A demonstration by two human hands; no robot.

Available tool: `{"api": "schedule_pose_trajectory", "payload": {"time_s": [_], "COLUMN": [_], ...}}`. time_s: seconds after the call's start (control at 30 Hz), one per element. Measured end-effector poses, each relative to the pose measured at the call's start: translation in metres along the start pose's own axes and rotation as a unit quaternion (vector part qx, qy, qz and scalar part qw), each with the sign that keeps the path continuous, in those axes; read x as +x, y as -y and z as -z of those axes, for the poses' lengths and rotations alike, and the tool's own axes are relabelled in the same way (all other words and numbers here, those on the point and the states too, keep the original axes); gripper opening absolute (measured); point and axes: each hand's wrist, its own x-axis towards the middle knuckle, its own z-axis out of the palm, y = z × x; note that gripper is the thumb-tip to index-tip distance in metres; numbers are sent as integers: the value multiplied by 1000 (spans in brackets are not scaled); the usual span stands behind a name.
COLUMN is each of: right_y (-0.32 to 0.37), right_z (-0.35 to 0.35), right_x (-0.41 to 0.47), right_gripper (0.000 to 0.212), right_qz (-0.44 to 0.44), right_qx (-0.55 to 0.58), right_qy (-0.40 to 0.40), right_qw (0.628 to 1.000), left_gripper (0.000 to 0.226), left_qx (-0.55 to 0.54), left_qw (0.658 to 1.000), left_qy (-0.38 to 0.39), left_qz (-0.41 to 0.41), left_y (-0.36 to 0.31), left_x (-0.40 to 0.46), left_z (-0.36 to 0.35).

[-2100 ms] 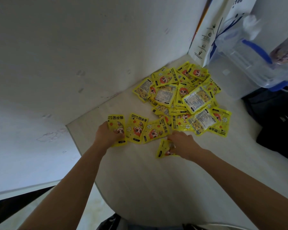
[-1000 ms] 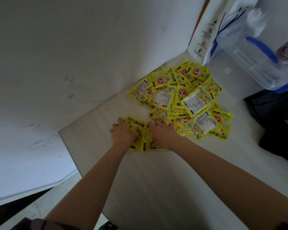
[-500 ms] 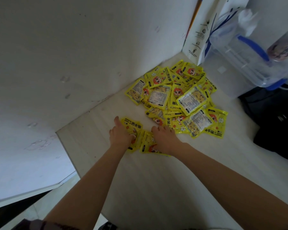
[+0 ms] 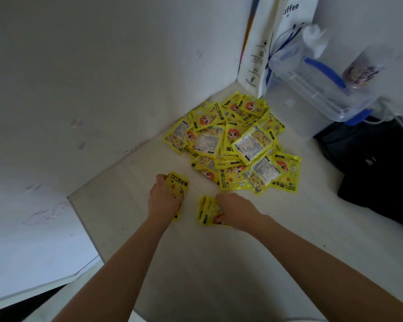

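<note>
Left hand (image 4: 164, 198) grips a yellow hand-warmer packet (image 4: 179, 185) by its edges, flat on the pale tabletop (image 4: 195, 263). Right hand (image 4: 236, 210) lies over a small packet stack (image 4: 207, 212) just beside it, fingers bent down; grip not discernible. Both lie near the main packet pile (image 4: 237, 145) but apart from it.

1. Near: the pale tabletop (image 4: 207, 263) lies bare, open from the near edge.
2. Far: a heap of yellow foil packets (image 4: 233, 145) fills the corner.
3. Left: a white wall (image 4: 91, 101) closes that side.
4. Right: a clear plastic box with blue handle (image 4: 316, 96) and a black fabric bag (image 4: 381, 166) block passage.
</note>
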Motion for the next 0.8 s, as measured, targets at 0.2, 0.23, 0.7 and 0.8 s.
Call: {"api": "schedule_pose_trajectory", "payload": {"time_s": [0.2, 0.23, 0.7, 0.8], "right_y": [-31, -36, -109, -111], "right_z": [17, 20, 49, 53], "right_x": [-21, -23, 8, 19], "right_gripper": [50, 50, 16, 17], "right_qz": [-73, -93, -314, -333], "right_qx": [138, 171, 675, 686], "right_qy": [-101, -126, -223, -193], "right_qw": [983, 973, 630, 617], "left_gripper": [43, 39, 21, 27], "left_qx": [-20, -10, 22, 30], "left_qw": [998, 997, 969, 969], "left_qy": [8, 17, 145, 134], "left_qz": [-60, -77, -198, -206], "left_y": [-48, -58, -184, -196], "left_x": [7, 10, 52, 67], "left_z": [8, 7, -54, -65]}}
